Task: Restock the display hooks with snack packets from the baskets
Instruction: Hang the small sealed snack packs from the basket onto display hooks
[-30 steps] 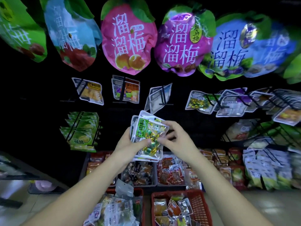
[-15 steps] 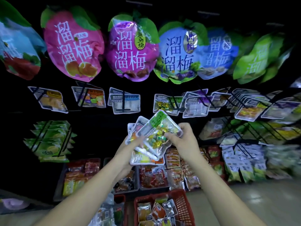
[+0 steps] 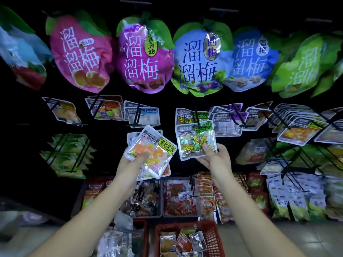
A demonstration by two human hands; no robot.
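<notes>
Since half a second ago our right hand has drawn the candy packet off the stack and up to the black wire hook. Its header touches the hook's tip, in front of a matching packet. Thumb and fingers pinch its lower corner: glossy clear film, crinkled gold and green foil sweets. Our left hand grips the remaining stack of flat pouches, the top one showing round orange, pink and yellow beads. Below: red plastic lattice basket, loose foil sachets inside.
</notes>
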